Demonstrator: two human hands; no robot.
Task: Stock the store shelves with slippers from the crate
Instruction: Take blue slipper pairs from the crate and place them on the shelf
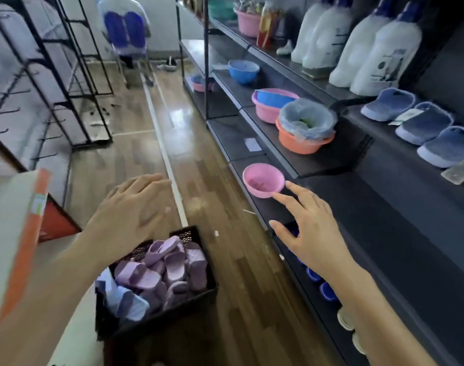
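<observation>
Slippers [157,270] fill the crate [159,322] near the left hand [130,207] and right hand [310,233], both grips apart, holding nothing.

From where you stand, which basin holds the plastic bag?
Start at the dark shelves on the right, below the white bottles. On the shelf of basins it sits nearest you, beside a pink basin: the orange basin, the only one lined with a pale bag.

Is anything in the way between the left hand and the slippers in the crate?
Nothing visible. The left hand is open above the crate, which has no lid; the slippers lie bare on top. On the shelf by the right hand, a pink bowl takes up part of the edge.
</observation>
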